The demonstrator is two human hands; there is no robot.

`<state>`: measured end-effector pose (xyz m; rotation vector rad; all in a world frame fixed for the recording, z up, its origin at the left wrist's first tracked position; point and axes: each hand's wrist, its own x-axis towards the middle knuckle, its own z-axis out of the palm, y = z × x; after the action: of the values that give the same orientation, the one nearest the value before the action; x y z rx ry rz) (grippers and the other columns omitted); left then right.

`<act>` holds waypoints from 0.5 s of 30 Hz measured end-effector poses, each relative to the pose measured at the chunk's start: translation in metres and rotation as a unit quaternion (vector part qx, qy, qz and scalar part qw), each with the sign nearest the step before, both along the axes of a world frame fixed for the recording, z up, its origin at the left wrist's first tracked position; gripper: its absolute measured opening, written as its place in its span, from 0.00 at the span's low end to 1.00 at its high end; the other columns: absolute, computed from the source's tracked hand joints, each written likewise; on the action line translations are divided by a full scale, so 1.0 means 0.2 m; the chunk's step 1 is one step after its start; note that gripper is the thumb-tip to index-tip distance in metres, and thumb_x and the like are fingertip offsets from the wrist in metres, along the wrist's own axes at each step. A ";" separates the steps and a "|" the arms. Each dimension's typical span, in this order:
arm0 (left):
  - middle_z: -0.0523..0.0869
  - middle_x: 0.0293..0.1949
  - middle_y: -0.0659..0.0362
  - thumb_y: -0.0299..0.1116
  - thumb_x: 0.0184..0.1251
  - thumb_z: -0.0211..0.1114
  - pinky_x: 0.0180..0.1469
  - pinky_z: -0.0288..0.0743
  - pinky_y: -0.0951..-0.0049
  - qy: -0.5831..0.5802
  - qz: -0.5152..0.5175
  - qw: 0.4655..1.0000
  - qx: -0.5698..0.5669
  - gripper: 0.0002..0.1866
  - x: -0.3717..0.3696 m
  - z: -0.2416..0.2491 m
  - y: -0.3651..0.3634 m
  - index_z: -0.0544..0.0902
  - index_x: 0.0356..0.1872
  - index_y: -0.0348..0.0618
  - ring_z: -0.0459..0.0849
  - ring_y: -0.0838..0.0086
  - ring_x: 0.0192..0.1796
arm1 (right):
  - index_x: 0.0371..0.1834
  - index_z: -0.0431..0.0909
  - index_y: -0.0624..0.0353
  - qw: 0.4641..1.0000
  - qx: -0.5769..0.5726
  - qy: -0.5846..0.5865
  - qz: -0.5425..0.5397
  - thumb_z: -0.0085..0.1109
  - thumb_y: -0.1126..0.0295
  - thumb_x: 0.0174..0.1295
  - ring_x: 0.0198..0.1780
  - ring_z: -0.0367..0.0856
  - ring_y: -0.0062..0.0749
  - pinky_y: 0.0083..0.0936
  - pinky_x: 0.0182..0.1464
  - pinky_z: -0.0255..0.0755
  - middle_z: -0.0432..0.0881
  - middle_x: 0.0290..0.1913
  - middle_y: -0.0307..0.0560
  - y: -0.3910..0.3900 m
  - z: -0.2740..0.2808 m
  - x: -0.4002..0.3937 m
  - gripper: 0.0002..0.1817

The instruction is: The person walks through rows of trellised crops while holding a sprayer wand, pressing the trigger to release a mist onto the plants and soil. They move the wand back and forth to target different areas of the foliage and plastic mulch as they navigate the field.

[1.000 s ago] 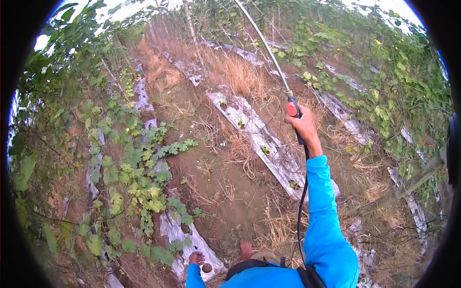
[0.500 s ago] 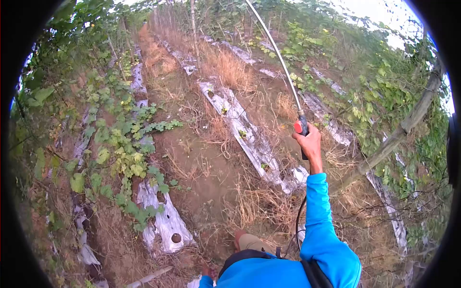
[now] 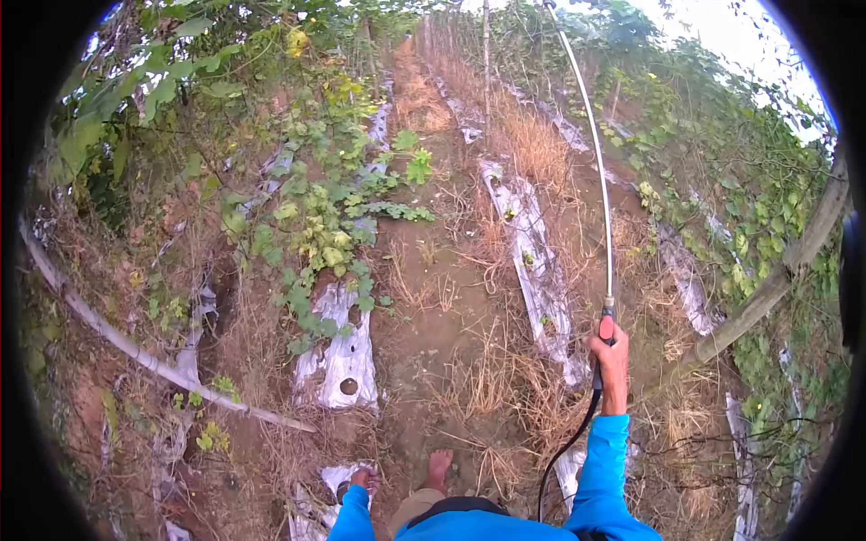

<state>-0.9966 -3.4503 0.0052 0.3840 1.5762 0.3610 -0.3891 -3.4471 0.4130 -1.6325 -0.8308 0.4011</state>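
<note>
My right hand (image 3: 613, 362) is wrapped round the red and black handle of a spray wand (image 3: 603, 198). The wand's long thin metal tube rises away from me and curves left near its tip, over the rows. From the grip a black hose (image 3: 561, 449) bends down toward my waist. Low in the view, beside my body, my left hand (image 3: 365, 477) hangs close over a piece of silvery plastic sheet (image 3: 336, 474); its fingers are too small and blurred to make out.
Silvery mulch strips (image 3: 541, 279) with small plants in holes run up the field. Leafy vines (image 3: 329, 243) crowd the left strip. A wooden pole (image 3: 749, 316) slants at right, a thinner pole (image 3: 144, 361) at left. Dry grass (image 3: 487, 379) covers much ground. My bare foot (image 3: 439, 465) stands on soil.
The view has turned left, so the rows sit farther right and the left pole shows more fully. The wand is more upright, my right hand lower in view. My left hand shows more.
</note>
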 end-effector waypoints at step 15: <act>0.82 0.28 0.57 0.39 0.60 0.57 0.23 0.70 0.66 0.099 -0.045 0.993 -0.036 0.12 -0.21 0.30 -1.48 0.81 0.40 0.45 0.76 0.69 0.22 | 0.34 0.62 0.54 0.660 0.283 0.485 0.498 0.59 0.71 0.47 0.20 0.63 0.25 0.25 0.22 0.65 0.62 0.22 0.40 -0.50 0.18 -0.74 0.15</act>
<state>-1.0393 -3.7465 0.0657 0.4453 1.7542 0.1999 -0.5363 -3.5469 0.4496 -0.0769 -0.7801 1.4565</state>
